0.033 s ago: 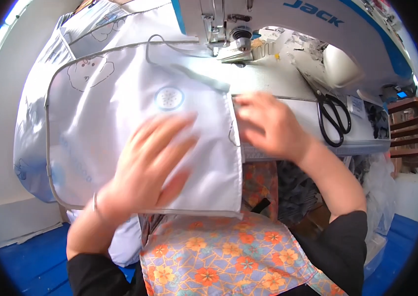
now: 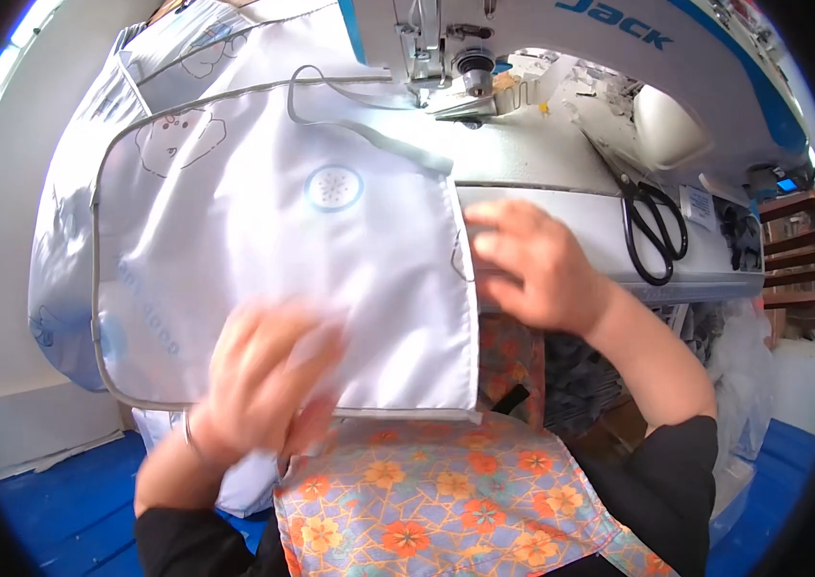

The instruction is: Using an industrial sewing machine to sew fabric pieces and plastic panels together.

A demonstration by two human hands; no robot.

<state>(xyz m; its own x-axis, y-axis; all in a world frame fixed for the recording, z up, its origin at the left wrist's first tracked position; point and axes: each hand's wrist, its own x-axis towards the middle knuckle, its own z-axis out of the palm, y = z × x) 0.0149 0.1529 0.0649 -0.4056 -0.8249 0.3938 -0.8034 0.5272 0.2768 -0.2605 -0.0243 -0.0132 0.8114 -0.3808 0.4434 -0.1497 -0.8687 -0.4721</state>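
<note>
A white fabric piece (image 2: 398, 288) with grey binding, printed line drawings and a round blue motif lies spread in front of me, its near edge reaching my lap. Over its lower part is my left hand (image 2: 268, 370), its fingers smeared by motion. My right hand (image 2: 537, 260) is at the fabric's right edge, its bent fingers closed against that edge and the tips partly hidden. A loose grey binding strip (image 2: 369, 139) loops from the fabric's far side toward the presser foot of the sewing machine (image 2: 561, 43).
Black-handled scissors (image 2: 653, 231) lie on the machine table (image 2: 532, 173) to the right. More printed white fabric (image 2: 283, 48) is heaped at the far left. A wooden chair (image 2: 797, 250) stands at the right. Scraps and clear plastic (image 2: 734, 365) sit below the table.
My left hand has drawn down toward my lap, off the middle of the fabric. My right hand has come slightly nearer along the right edge. The fabric has shifted a little to the right.
</note>
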